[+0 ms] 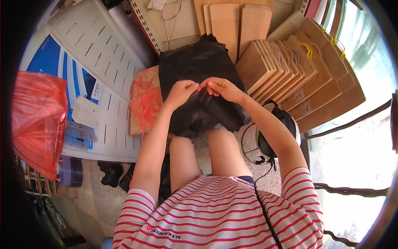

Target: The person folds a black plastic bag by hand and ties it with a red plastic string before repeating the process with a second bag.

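Note:
My left hand (181, 93) and my right hand (224, 89) meet fingertip to fingertip above a black plastic sheet or bag (195, 62) spread in front of my knees. Both are closed in a pinch. A thin reddish strand seems to run between the fingertips; its ends are hard to make out. Left of the black plastic, a loose heap of red plastic strands (146, 99) lies on a piece of brown cardboard (137, 120).
Wooden boards (265, 62) stand in a row at the right, several with handles. A black bag (275, 128) lies by my right knee. A white perforated shelf panel (110, 62) and a red plastic bag (39, 120) are at the left.

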Demonstrator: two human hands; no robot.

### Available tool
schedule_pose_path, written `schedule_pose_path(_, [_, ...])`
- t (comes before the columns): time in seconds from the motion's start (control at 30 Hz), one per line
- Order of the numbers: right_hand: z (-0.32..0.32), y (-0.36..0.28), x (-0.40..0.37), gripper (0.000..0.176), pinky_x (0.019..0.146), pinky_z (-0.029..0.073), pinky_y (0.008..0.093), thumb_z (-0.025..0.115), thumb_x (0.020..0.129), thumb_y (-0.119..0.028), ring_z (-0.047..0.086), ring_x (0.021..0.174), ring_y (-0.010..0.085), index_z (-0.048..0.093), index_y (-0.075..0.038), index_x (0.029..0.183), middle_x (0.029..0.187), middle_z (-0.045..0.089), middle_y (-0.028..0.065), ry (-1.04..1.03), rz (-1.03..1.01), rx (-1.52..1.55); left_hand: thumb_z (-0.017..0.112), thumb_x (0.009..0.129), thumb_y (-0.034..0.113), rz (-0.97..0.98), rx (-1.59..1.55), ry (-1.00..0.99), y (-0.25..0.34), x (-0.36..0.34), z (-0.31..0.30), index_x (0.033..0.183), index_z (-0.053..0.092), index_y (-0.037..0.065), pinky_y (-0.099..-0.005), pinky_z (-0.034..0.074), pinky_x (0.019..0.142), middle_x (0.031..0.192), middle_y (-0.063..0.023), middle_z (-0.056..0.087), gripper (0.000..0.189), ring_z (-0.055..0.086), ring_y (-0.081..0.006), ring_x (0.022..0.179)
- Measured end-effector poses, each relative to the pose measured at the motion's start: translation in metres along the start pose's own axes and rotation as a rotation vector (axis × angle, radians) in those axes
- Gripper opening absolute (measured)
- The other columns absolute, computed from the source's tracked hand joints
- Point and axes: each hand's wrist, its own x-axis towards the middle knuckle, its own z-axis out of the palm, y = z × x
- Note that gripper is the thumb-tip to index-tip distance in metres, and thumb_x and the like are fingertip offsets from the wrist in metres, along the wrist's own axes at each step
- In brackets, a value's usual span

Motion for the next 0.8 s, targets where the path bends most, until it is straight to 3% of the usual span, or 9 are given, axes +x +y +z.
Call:
schedule_pose_path(0.07, [0.002, 0.004, -0.001, 0.031, 0.065, 0.040, 0.0202, 0.039, 0.104, -0.024, 0.042, 0.067, 0.0063, 0.060, -0.006, 0.119, 0.076, 0.051, -0.0025, -0.002, -0.006, 0.010, 0.058, 0.091, 0.024, 0.019, -0.050, -0.021, 0.005, -0.006, -0.001, 0.091, 0.070, -0.001, -0.0276, 0.047, 0.075, 0.083, -0.0066, 0.069, 0.028, 0.062, -0.0146, 0.078])
schedule_pose_path(0.13, [0.008, -0.002, -0.004, 0.029, 0.064, 0.042, 0.0205, 0.039, 0.104, -0.023, 0.048, 0.067, 0.0064, 0.057, -0.007, 0.120, 0.075, 0.055, -0.0018, 0.100, -0.027, 0.034, 0.059, 0.090, 0.024, -0.177, -0.236, -0.242, 0.007, -0.006, -0.004, 0.085, 0.070, 0.001, -0.0264, 0.046, 0.072, 0.081, -0.0056, 0.068, 0.026, 0.061, -0.0133, 0.076])
schedule_pose_path(0.37, [-0.005, 0.006, -0.002, 0.029, 0.069, 0.044, 0.0214, 0.040, 0.104, -0.020, 0.053, 0.072, 0.0083, 0.060, -0.002, 0.115, 0.082, 0.060, 0.0009, 0.058, 0.015, 0.040, 0.058, 0.090, 0.022, -0.148, -0.419, -0.140, -0.006, -0.002, 0.002, 0.087, 0.068, 0.001, -0.0246, 0.044, 0.065, 0.078, -0.0030, 0.065, 0.023, 0.056, -0.0087, 0.072])
schedule_pose_path(0.43, [-0.008, 0.000, -0.005, 0.023, 0.072, 0.046, 0.0217, 0.049, 0.100, -0.016, 0.057, 0.077, 0.0094, 0.064, 0.000, 0.106, 0.089, 0.064, 0.0025, -0.051, -0.024, 0.045, 0.055, 0.092, 0.018, -0.190, -0.443, 0.042, 0.001, -0.003, 0.012, 0.093, 0.064, 0.001, -0.0204, 0.039, 0.058, 0.077, -0.0027, 0.063, 0.019, 0.053, -0.0058, 0.067])
schedule_pose_path(0.57, [-0.003, -0.011, -0.008, 0.013, 0.065, 0.049, 0.0259, 0.058, 0.093, -0.013, 0.064, 0.075, 0.0119, 0.067, -0.004, 0.095, 0.086, 0.068, 0.0023, -0.056, -0.095, -0.052, 0.055, 0.093, 0.015, -0.254, -0.425, -0.027, 0.009, -0.004, 0.020, 0.102, 0.062, 0.001, -0.0199, 0.038, 0.054, 0.076, -0.0017, 0.062, 0.018, 0.050, -0.0052, 0.063])
schedule_pose_path(0.63, [0.001, -0.026, -0.009, 0.010, 0.062, 0.051, 0.0298, 0.065, 0.085, -0.009, 0.067, 0.072, 0.0180, 0.067, -0.008, 0.094, 0.084, 0.069, 0.0043, 0.114, -0.228, -0.560, 0.059, 0.092, 0.015, -0.176, -0.327, -0.191, 0.007, -0.001, 0.019, 0.104, 0.064, 0.001, -0.0206, 0.037, 0.053, 0.077, -0.0003, 0.062, 0.019, 0.049, -0.0046, 0.062])
schedule_pose_path(0.67, [0.000, -0.026, -0.009, 0.010, 0.062, 0.051, 0.0298, 0.065, 0.085, -0.009, 0.067, 0.072, 0.0180, 0.067, -0.008, 0.094, 0.084, 0.069, 0.0043, 0.112, -0.227, -0.562, 0.059, 0.092, 0.015, -0.176, -0.330, -0.189, 0.007, -0.001, 0.019, 0.104, 0.064, 0.001, -0.0206, 0.037, 0.053, 0.077, -0.0003, 0.062, 0.019, 0.049, -0.0046, 0.062])
schedule_pose_path(0.73, [-0.002, -0.026, -0.009, 0.013, 0.062, 0.052, 0.0322, 0.068, 0.080, -0.011, 0.066, 0.069, 0.0242, 0.068, -0.010, 0.093, 0.084, 0.068, 0.0063, 0.223, -0.499, -1.096, 0.063, 0.091, 0.018, -0.194, -0.398, -0.201, 0.015, -0.002, 0.019, 0.101, 0.068, 0.002, -0.0201, 0.037, 0.053, 0.077, 0.0011, 0.063, 0.019, 0.048, -0.0041, 0.061])
schedule_pose_path(0.8, [0.002, -0.026, -0.008, 0.011, 0.061, 0.052, 0.0327, 0.068, 0.080, -0.013, 0.066, 0.069, 0.0250, 0.069, -0.010, 0.091, 0.084, 0.068, 0.0065, 0.253, -0.517, -1.060, 0.064, 0.090, 0.018, -0.187, -0.328, -0.183, 0.014, 0.001, 0.020, 0.096, 0.070, 0.002, -0.0210, 0.039, 0.055, 0.080, -0.0002, 0.064, 0.018, 0.050, -0.0048, 0.062])
